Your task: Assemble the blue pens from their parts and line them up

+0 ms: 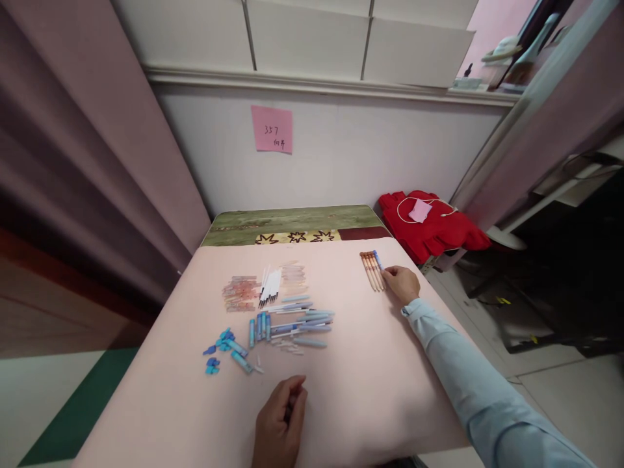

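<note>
At the right of the table, my right hand (402, 284) is closed with its fingertips on a blue pen (378, 261). That pen lies against a row of several brown-and-cream pens (371, 272), side by side. My left hand (283, 416) rests near the front edge, fingers curled, with nothing visible in it. Beyond it lie loose pen parts: pale blue barrels (314, 325), blue tube pieces (263, 326), and a heap of small blue caps (225, 339). Farther back are white refills with dark tips (270, 286), brownish clear parts (241, 294) and pale cream barrels (294, 278).
A pale pink cloth (351, 390) covers most of the table, with a green wood-patterned strip (292, 218) at the back. A red cloth bundle (433, 231) with a white cable stands beyond the back right corner. A pink note (272, 130) is stuck on the wall.
</note>
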Available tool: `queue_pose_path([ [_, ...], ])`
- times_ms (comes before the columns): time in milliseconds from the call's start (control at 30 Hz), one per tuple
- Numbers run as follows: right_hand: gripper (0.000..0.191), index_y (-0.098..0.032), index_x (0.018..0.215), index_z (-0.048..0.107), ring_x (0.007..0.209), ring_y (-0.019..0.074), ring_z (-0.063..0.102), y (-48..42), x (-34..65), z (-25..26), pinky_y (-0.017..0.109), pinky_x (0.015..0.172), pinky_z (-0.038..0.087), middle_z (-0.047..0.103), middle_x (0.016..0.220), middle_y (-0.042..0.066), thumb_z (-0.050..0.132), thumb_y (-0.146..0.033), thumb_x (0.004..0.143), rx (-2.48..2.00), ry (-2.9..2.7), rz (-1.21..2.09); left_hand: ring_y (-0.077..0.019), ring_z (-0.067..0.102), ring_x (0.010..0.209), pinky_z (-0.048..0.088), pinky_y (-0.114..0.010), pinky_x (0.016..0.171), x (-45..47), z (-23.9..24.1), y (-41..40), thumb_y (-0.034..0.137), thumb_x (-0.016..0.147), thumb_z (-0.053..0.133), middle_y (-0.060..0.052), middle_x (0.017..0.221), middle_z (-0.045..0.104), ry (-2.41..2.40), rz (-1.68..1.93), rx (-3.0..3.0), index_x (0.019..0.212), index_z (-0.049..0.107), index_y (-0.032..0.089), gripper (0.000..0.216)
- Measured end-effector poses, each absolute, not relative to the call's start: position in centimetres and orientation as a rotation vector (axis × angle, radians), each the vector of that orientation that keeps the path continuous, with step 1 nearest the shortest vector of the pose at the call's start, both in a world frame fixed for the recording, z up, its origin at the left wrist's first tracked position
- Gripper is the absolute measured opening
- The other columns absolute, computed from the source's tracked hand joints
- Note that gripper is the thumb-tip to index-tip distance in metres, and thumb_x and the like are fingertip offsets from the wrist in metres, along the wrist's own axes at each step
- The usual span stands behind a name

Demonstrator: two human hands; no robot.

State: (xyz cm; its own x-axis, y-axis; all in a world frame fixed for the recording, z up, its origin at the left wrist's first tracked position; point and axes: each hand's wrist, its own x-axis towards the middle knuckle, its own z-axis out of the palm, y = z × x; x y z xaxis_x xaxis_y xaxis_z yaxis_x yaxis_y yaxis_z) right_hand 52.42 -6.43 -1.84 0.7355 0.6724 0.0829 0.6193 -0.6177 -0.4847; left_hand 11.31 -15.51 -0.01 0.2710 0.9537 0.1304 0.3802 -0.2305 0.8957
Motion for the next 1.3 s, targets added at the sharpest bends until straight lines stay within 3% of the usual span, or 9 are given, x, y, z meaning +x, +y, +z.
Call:
queue_pose_path([
  [100, 0.043, -0.021, 0.104, 0.074, 0.089, 0.0252, 0.065, -6.0, 52.3, -1.6, 0.031, 0.071, 0.042, 0.073, 0.095, 0.01, 0.055, -0.054, 0.083, -2.455, -1.001, 0.127, -0.019, 0.069, 0.071, 0.058, -0.026, 0.063, 11.4, 0.1, -15.5, 0.043, 0.087, 0.057, -0.008, 0.089, 0.074, 1.207, 0.941, 1.785, 0.097, 0.072, 0.02, 0.029],
  [267, 0.07, -0.014, 0.13, 0.057, 0.111, 0.0298, 0.057, -4.4, 51.0, -1.0, 0.035, 0.087, 0.042, 0.061, 0.122, 0.017, 0.059, -0.063, 0.079, -2.448, -1.083, 0.01, -0.0183, 0.069, 0.071, 0.057, -0.026, 0.062, 11.4, 0.0, -15.5, 0.041, 0.088, 0.056, -0.009, 0.091, 0.074, 1.207, 0.922, 1.82, 0.099, 0.071, 0.019, 0.028],
  [400, 0.078, -0.013, 0.132, 0.05, 0.113, 0.0321, 0.054, -3.2, 49.0, -0.8, 0.039, 0.091, 0.042, 0.058, 0.121, 0.018, 0.065, -0.063, 0.075, -2.507, -1.068, 0.027, -0.0182, 0.069, 0.074, 0.057, -0.026, 0.063, 11.3, -0.1, -15.5, 0.039, 0.089, 0.056, -0.008, 0.09, 0.073, 1.202, 0.92, 1.837, 0.098, 0.071, 0.019, 0.026],
  [700, 0.053, -0.011, 0.12, 0.057, 0.108, 0.0323, 0.053, -2.6, 47.4, -0.3, 0.039, 0.087, 0.043, 0.056, 0.117, 0.019, 0.06, -0.048, 0.08, -2.551, -1.074, 0.054, -0.0177, 0.069, 0.075, 0.057, -0.026, 0.064, 11.4, -0.1, -15.4, 0.038, 0.089, 0.057, -0.006, 0.091, 0.073, 1.182, 0.912, 1.854, 0.098, 0.07, 0.021, 0.024],
  [1300, 0.051, -0.014, 0.119, 0.057, 0.106, 0.0306, 0.054, -5.2, 43.4, -0.2, 0.037, 0.082, 0.044, 0.057, 0.113, 0.016, 0.057, -0.049, 0.082, -2.542, -1.14, 0.061, -0.0174, 0.069, 0.076, 0.057, -0.026, 0.065, 11.3, -0.2, -15.6, 0.036, 0.09, 0.056, -0.006, 0.093, 0.073, 1.146, 0.91, 1.844, 0.099, 0.07, 0.02, 0.023],
])
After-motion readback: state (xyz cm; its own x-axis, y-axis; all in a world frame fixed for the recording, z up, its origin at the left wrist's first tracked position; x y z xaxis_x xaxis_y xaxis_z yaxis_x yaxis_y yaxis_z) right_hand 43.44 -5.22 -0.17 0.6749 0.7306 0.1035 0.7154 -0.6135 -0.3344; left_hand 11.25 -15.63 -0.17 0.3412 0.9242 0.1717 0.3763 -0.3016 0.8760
